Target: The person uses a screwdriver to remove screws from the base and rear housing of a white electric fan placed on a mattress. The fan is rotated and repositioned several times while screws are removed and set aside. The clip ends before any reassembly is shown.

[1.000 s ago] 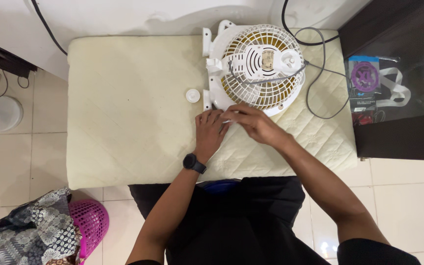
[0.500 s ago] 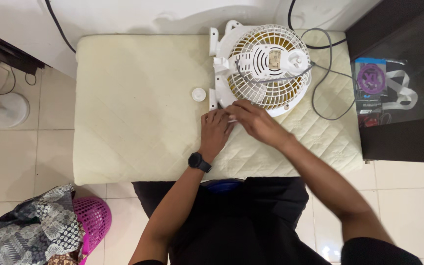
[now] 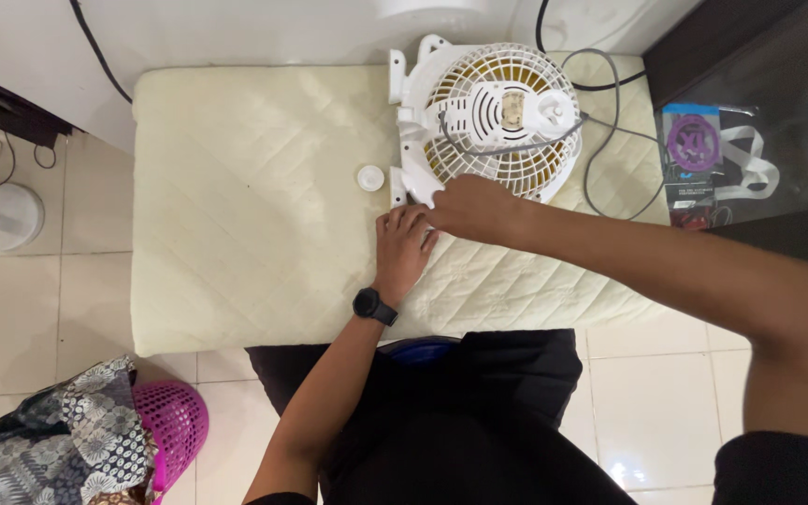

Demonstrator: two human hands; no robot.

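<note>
Both hands meet at the white fan's lower rim.
Right hand covers the fan edge, left hand just beside; neither grip readable. Small white cap lies just left.

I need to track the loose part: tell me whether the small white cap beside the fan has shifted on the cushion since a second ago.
No. The small white cap sits just left of the fan's base, same gap; only the camera shifted.

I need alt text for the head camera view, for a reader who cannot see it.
A person's left hand and right hand meet at the near edge of a white fan lying grille-up on a cream quilted pad. A small white cap lies beside the fan.
</note>
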